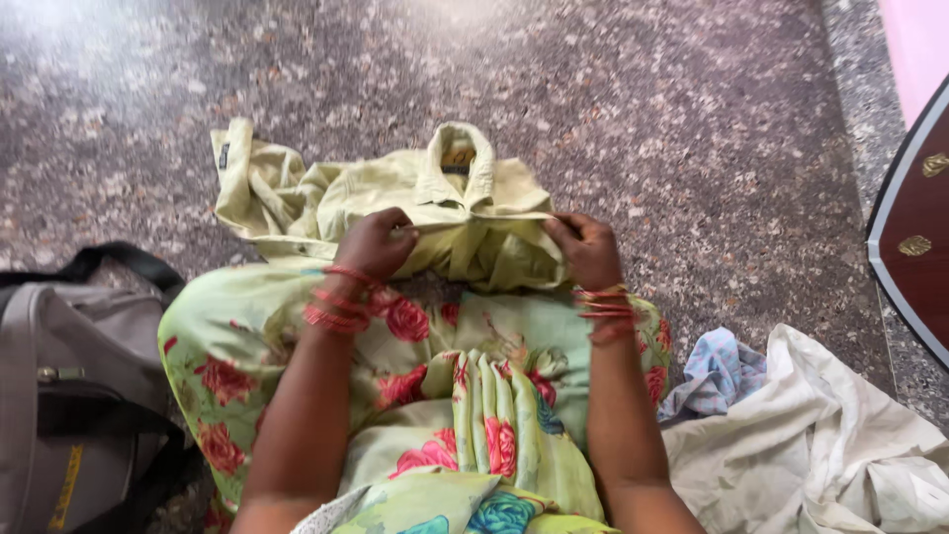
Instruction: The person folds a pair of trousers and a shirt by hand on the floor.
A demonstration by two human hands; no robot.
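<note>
A pale yellow-green collared shirt point(395, 188) lies on the speckled stone floor point(593, 89) in front of my knees, collar pointing away from me. My left hand point(376, 242) pinches a fold of the shirt near its middle. My right hand point(585, 247) grips the same fold at the shirt's right side. Both wrists carry red bangles. A green cloth with red flowers point(465, 396) covers my lap below the hands.
A grey bag with black straps point(69, 386) sits at the left. A heap of white cloth point(840, 445) and a light blue patterned cloth point(717, 371) lie at the right. A dark wooden piece with brass fittings point(914, 247) stands at the right edge.
</note>
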